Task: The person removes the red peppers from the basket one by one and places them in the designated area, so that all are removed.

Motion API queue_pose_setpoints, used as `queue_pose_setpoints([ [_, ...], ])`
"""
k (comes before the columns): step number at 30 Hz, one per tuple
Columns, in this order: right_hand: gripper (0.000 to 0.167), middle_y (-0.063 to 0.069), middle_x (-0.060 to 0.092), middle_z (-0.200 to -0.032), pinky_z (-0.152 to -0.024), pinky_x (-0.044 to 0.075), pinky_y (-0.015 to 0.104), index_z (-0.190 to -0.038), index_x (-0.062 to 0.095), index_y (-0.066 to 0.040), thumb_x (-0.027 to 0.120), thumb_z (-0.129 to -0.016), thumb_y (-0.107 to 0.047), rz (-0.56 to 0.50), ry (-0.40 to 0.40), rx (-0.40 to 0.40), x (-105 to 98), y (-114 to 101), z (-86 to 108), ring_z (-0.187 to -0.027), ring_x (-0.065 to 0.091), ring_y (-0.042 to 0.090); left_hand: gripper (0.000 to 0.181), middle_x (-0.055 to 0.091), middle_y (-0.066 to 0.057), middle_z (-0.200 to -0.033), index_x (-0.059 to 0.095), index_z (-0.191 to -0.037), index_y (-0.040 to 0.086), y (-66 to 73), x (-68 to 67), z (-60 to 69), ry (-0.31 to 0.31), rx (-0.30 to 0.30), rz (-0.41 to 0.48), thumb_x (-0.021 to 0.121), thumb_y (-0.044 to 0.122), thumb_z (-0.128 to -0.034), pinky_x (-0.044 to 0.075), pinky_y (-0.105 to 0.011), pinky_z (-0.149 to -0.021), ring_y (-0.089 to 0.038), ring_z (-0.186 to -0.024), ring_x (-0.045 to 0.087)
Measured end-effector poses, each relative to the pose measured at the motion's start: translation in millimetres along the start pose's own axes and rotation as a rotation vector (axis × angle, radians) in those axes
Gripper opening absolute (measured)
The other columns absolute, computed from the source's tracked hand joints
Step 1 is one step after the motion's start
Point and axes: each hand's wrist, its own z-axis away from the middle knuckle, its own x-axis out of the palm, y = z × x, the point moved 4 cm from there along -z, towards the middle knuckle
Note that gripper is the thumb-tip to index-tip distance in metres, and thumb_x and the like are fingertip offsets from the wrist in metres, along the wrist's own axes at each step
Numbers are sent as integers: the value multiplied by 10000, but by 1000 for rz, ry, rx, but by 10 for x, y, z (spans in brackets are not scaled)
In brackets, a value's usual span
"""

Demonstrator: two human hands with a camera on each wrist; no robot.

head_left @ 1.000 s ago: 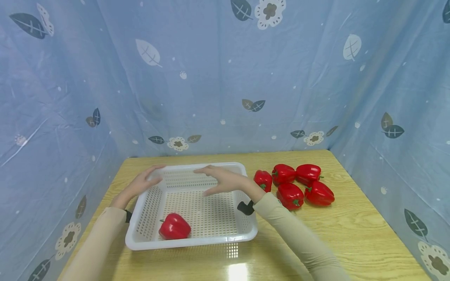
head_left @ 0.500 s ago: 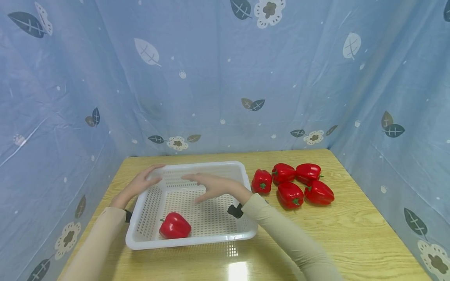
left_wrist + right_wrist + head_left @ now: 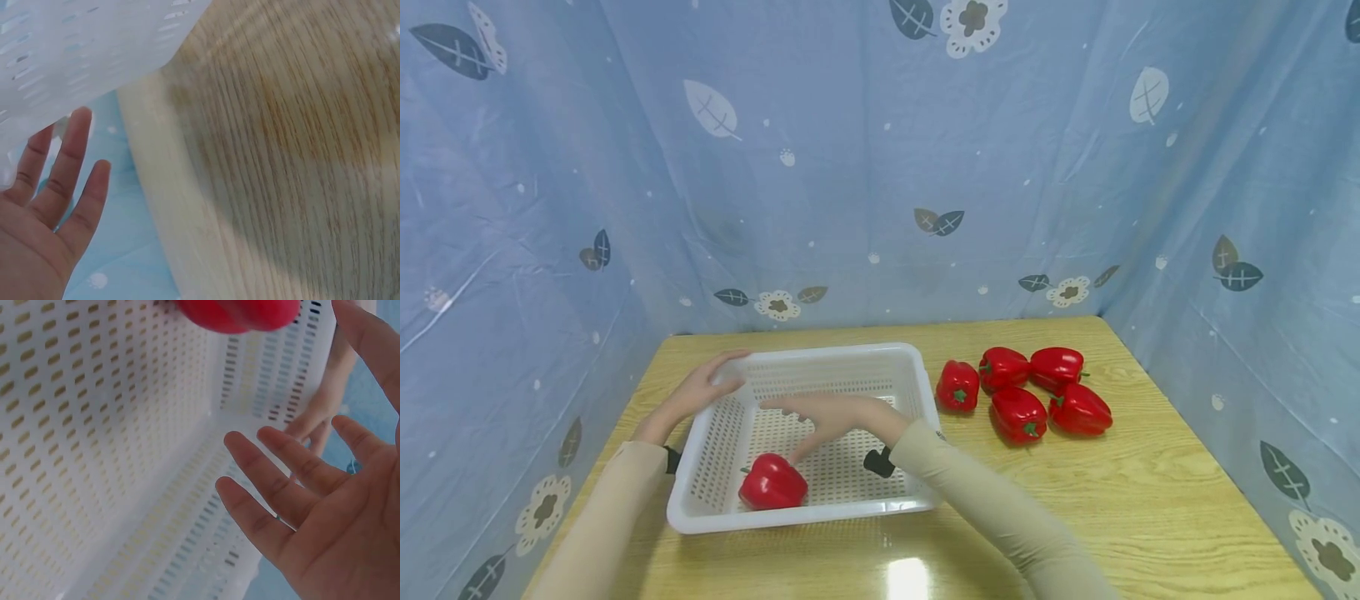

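My right hand (image 3: 833, 415) hovers inside the white perforated plastic basket (image 3: 808, 518), its fingers spread and holding nothing. Just below its thumb, near the basket's front left corner, lies a red bell pepper (image 3: 772, 483). In the right wrist view that bell pepper (image 3: 244, 314) shows at the top edge, apart from the fingers (image 3: 275, 481). At the basket's back left corner is my left hand (image 3: 703, 390), thumb over the rim. The left wrist view shows the fingers (image 3: 69, 156) fairly straight beside the basket's outer wall (image 3: 94, 56); whether they touch it I cannot tell.
Right of the basket, several red bell peppers lie grouped on the wooden table (image 3: 1150, 500), the nearest pepper (image 3: 957, 387) close to the basket's right rim. A blue patterned curtain (image 3: 820, 208) hangs along the back and both sides.
My right hand has moved left and lower across the basket, from its right side toward the bell pepper inside. The left hand, basket and bell peppers stay in place.
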Motion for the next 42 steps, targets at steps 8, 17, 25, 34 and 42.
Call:
queue_pose_setpoints([
  [8,860,-90,295,-1491,-1071,345,274,-1470,228,-261,732,-781,-368,2,-84,66,127,-50,-126,-1350,315,110,546,470,-271,-1256,373,-1407,241,-152,-55,-94,8,21,-88,596,224,-909,574,-387,-531,-285,-748,673],
  [17,819,-99,322,-1472,-1097,287,236,-1452,292,-198,733,-783,-364,40,-146,75,290,-51,-247,-1354,270,41,546,496,-261,-1225,379,-1404,211,-172,-67,-95,-5,32,-106,602,230,-906,575,-380,-534,-258,-737,673],
  [25,771,-87,384,-1435,-1083,302,226,-1436,332,-214,726,-790,-363,98,-182,81,365,-33,-295,-1328,319,48,553,500,-246,-1239,389,-1399,211,-163,-77,-100,10,40,-122,615,247,-897,576,-367,-542,-270,-766,669],
  [34,663,-67,504,-1303,-862,455,143,-1371,426,-198,730,-794,-318,54,-202,83,405,-65,-311,-1133,489,29,559,491,-246,-1251,384,-1403,225,-186,-74,-99,10,18,-109,616,256,-895,577,-376,-549,-272,-783,668],
  [42,608,-58,570,-1162,-792,469,137,-1316,464,-209,744,-784,-294,20,-204,106,412,-60,-310,-934,566,38,550,494,-249,-1245,387,-1398,247,-173,-65,-84,13,12,-91,614,243,-897,578,-381,-554,-316,-808,665],
])
